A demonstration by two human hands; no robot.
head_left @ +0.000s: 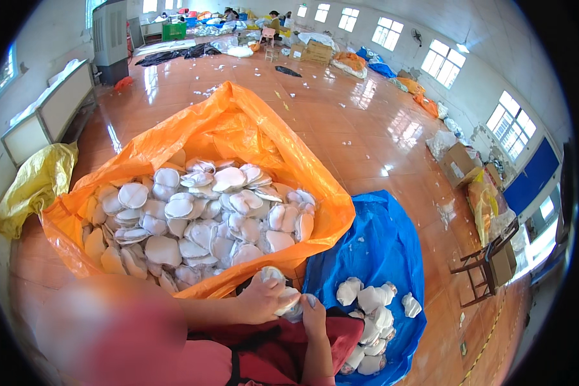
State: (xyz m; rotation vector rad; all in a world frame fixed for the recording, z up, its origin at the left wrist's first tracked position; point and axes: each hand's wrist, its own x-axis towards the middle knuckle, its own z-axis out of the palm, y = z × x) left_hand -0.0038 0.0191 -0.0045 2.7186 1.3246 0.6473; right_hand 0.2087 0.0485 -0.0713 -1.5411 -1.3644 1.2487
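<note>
My left hand (262, 301) is closed around a white padded piece (292, 303) above my lap. The fingers of my right hand (314, 315) pinch the right side of the same piece. Part of it is hidden behind my fingers. In front of me and to the left, a large orange plastic bag (235, 106) gapes wide, heaped with flat, rounded white pads (163, 251). On my right lies a spread blue plastic bag (383, 225). Several bunched white pieces (371, 298) rest on it, close to my right hand.
A crumpled yellow bag (38, 183) lies at the left, beside a white counter (58, 106). A wooden chair (489, 264) stands at the right. Cardboard boxes (458, 161) and bags line the right wall. White scraps dot the tiled floor (328, 122). People sit among bags far back.
</note>
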